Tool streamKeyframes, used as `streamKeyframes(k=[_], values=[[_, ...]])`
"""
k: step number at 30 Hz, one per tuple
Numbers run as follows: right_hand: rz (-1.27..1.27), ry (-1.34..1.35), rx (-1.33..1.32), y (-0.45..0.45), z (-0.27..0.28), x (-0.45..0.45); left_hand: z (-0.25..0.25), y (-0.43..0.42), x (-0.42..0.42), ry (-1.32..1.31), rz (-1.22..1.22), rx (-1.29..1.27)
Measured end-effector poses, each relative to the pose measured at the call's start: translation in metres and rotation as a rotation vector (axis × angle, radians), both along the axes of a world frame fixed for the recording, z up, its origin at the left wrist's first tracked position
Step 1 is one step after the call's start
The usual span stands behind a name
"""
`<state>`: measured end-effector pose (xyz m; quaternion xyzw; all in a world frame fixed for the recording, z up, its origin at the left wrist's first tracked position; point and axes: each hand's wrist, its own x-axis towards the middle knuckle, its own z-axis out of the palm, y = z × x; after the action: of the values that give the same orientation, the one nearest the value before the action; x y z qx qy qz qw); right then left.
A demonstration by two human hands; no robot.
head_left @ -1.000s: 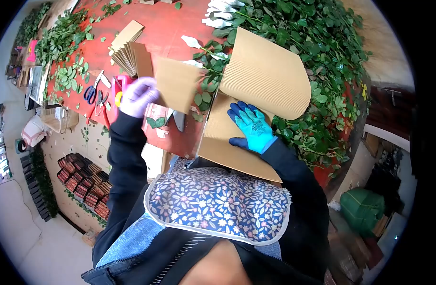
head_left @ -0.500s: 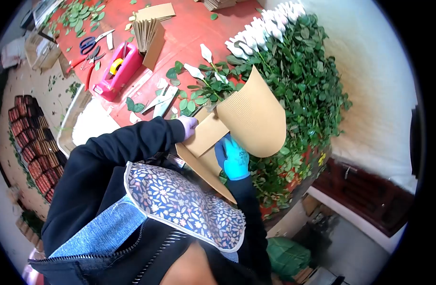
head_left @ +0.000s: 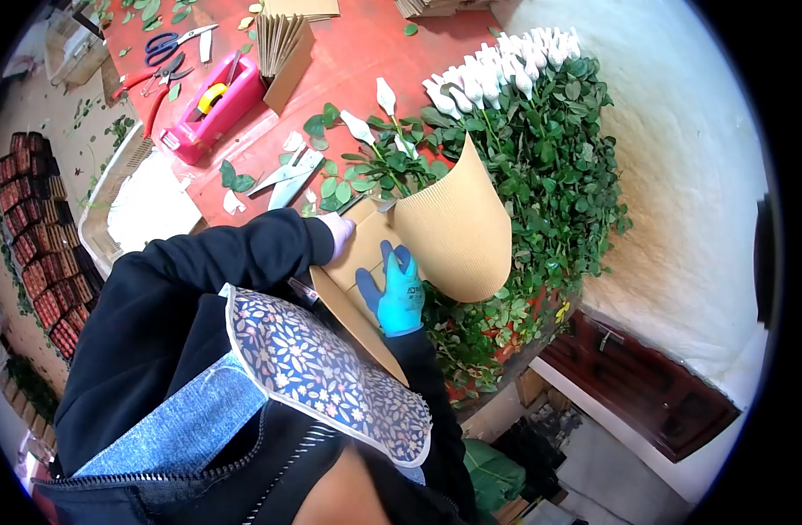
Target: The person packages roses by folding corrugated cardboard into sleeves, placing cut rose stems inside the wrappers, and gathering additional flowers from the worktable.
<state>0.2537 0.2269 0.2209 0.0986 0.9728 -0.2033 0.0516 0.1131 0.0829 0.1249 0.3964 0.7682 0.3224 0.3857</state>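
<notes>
My left hand [head_left: 338, 234], in what looks like a pale lilac glove, is closed on the left edge of a brown corrugated cardboard sheet [head_left: 362, 252]; its fingertips are partly hidden. My right hand [head_left: 397, 293], in a blue glove with darker fingertips, lies on the cardboard with its fingers spread. The sheet's right part [head_left: 458, 229] curls up with a rounded edge, and a folded flap [head_left: 353, 315] stands near my apron. Just beyond it, a few white-capped rose stems [head_left: 392, 157] lie on the red table [head_left: 340, 61].
A large pile of leafy roses [head_left: 550, 166] with white sleeved heads fills the right side. Scissors [head_left: 289, 179], a pink tape dispenser [head_left: 213, 109], pruning shears [head_left: 167, 74] and folded cardboard [head_left: 283, 52] lie to the left. A white-lined basket [head_left: 147, 210] stands at the table's left edge.
My right hand has shifted left along the cardboard, and its fingers have spread out from a more closed pose. My left hand still holds the sheet's edge. The view has tilted slightly.
</notes>
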Motion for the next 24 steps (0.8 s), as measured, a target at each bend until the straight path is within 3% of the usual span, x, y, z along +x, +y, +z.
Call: streamKeyframes(k=[7,17,21,24], values=[[0.228,-0.058,0.14,-0.005,0.008,-0.013,0.019,-0.001,-0.003,0.167,-0.105,-0.132],[0.183,-0.133,0.114,-0.009,0.016,-0.019,0.029,-0.023,-0.024,0.063,-0.009,-0.034],[0.199,-0.142,0.125,-0.01,0.011,-0.02,0.065,-0.022,-0.047,-0.101,-0.124,-0.253],[0.234,-0.154,0.184,-0.013,0.009,-0.023,0.054,-0.021,-0.042,-0.053,-0.134,-0.265]])
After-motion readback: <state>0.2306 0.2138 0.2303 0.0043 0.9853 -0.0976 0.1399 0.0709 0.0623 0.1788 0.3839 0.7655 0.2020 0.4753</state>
